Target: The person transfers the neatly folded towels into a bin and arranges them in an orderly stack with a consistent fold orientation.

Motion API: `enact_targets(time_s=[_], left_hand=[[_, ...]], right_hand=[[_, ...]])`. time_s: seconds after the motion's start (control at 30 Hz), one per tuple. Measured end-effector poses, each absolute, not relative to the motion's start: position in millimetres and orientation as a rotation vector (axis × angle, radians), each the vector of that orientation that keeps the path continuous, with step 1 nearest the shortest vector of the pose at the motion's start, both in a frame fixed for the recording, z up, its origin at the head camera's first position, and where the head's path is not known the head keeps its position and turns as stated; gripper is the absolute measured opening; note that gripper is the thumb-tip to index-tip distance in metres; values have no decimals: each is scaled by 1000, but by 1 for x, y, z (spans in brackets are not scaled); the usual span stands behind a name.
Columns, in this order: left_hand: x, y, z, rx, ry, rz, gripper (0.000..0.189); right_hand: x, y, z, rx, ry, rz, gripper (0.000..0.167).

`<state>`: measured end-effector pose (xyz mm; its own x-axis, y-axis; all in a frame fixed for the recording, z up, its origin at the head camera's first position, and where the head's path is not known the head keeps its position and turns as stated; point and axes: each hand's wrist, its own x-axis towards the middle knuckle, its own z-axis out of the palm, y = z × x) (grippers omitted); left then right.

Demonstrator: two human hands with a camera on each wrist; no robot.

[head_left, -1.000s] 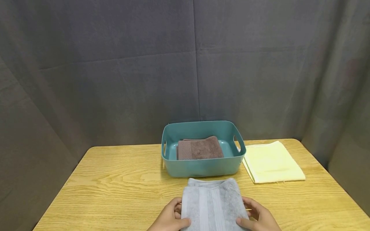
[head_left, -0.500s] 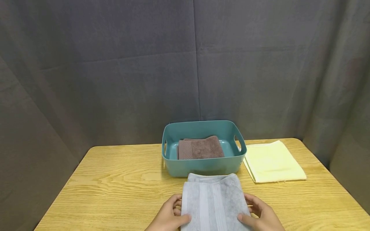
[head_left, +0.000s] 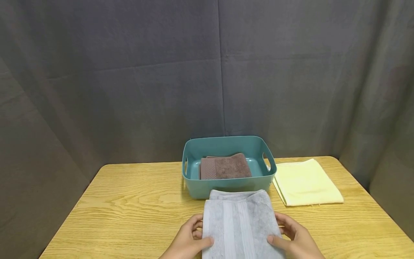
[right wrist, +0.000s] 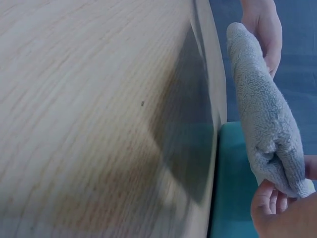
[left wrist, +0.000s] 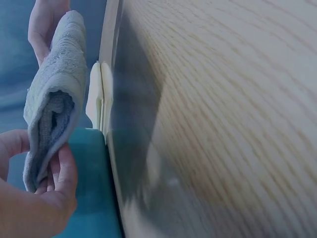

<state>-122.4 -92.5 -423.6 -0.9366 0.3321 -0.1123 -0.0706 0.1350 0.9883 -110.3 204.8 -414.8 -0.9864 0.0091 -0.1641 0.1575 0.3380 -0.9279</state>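
A folded light grey towel (head_left: 239,226) with paler bands is held between both hands at the near side of the table. My left hand (head_left: 189,237) pinches its left edge, thumb on top and fingers underneath. On the opposite edge my right hand (head_left: 295,237) grips it the same way. Both wrist views show the towel (left wrist: 57,84) raised above the tabletop, its folded layers gaping at the left end. In the head view its far edge overlaps the front wall of a teal basket (head_left: 197,187). Inside that basket lies a folded brown towel (head_left: 226,167).
A folded pale yellow towel (head_left: 307,183) lies on the wooden table (head_left: 129,208), just right of the basket. Grey curtain (head_left: 161,90) hangs behind the table and along both sides.
Both hands have carried the grey towel slightly forward, so its far edge now overlaps the basket's front. Their grip looks the same. The basket and the other towels stay put.
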Motion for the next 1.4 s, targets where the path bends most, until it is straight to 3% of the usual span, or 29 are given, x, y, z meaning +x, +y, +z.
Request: enact_targets(time_s=[1.4], left_hand=[[-137, -96, -377, 295, 2217, 1946, 65]], right_hand=[[-128, 205, -365, 60, 2444, -1849, 70]])
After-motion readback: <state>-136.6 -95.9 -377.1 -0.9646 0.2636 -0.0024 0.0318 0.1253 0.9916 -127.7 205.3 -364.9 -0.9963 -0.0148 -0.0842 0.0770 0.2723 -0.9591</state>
